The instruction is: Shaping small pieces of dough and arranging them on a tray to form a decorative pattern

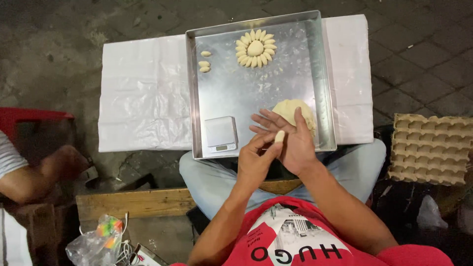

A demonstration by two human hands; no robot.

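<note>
My left hand [256, 160] pinches a small oval dough piece [279, 136] against the open palm of my right hand [290, 138]. Both hands hover over the near right corner of a square metal tray [305, 83]. Just behind my right hand lies a large dough lump [288, 108] on the tray. At the tray's far side a flower of dough petals [255, 48] is laid out around a round centre. Three loose oval pieces [204, 63] lie at the far left. A small digital scale [220, 134] stands at the tray's near left corner.
The tray rests on a white plastic sheet [143, 93] over paving. A cardboard egg tray [428, 148] lies to the right. Another person's arm [34, 175] and a red stool [29, 116] are at the left. A wooden plank [128, 203] and a plastic bag [101, 241] lie near left.
</note>
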